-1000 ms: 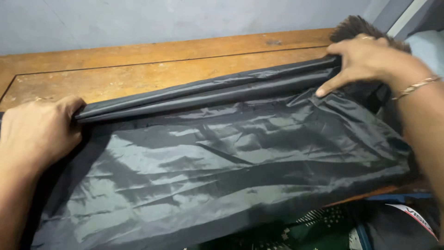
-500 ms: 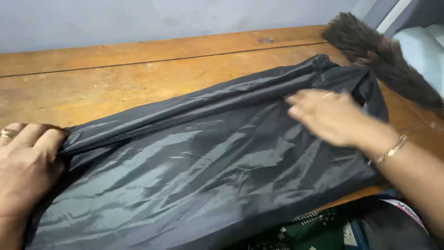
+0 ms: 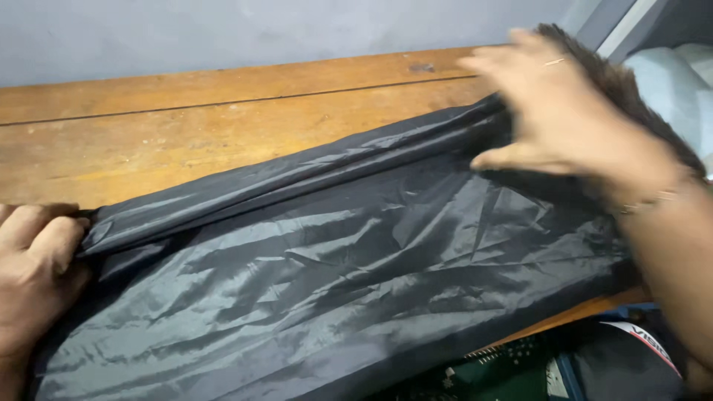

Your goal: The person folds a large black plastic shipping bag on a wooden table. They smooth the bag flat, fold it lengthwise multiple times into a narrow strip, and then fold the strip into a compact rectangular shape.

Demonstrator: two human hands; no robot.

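A shiny black cloth [image 3: 334, 275], wrinkled and folded over along its far edge, lies across a wooden table [image 3: 186, 126]. My left hand [image 3: 33, 271] grips the folded left end of the cloth at the picture's left edge. My right hand [image 3: 564, 111] hovers blurred over the cloth's right end, fingers spread and flat, with a thin bracelet at the wrist. Whether it touches the cloth I cannot tell.
A dark furry brush-like thing [image 3: 631, 89] lies at the table's far right behind my right hand. A grey wall [image 3: 260, 30] backs the table. Below the table's near edge are a green patterned item [image 3: 497, 371] and a dark bag [image 3: 624, 364].
My right hand slid from the cloth's far right corner toward the middle, then swung back up to the right end. The left hand kept its grip.
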